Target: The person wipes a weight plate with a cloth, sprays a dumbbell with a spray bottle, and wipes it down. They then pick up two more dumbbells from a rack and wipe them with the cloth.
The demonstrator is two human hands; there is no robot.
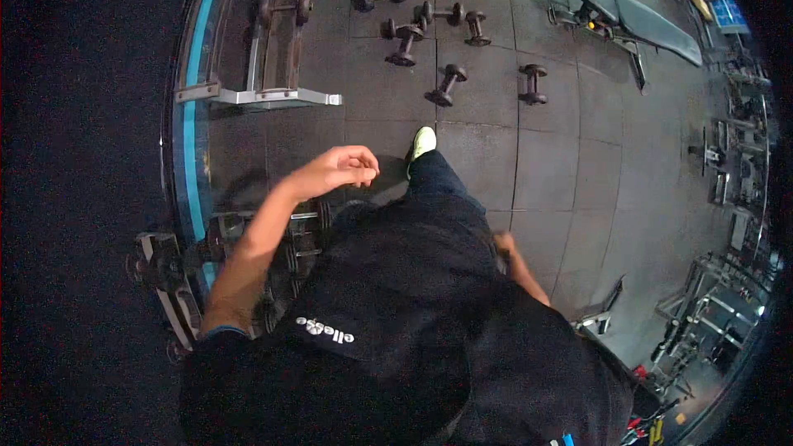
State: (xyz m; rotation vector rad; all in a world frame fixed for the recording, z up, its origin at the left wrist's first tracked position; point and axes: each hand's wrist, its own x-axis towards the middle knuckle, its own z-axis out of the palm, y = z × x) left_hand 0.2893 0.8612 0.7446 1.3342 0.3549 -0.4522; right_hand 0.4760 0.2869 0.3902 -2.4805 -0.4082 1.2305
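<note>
My left hand (345,169) hangs in front of my body, over the floor, with its fingers loosely curled and a gap between thumb and forefinger. Nothing shows in it. Low at my other side is my right hand (504,244), small and smeared, its fingers mostly hidden against my dark clothes. One pale yellow shoe (424,141) is forward on the tiled floor (545,169). The nearest dumbbell (447,86) lies ahead of that foot, with another dumbbell (534,84) to its right.
Several more dumbbells (405,45) lie scattered farther ahead. To the left stands a metal dumbbell rack (281,97) beside a blue strip (195,58). A padded bench (652,25) is at the far right, and gym machines (719,314) line the right side.
</note>
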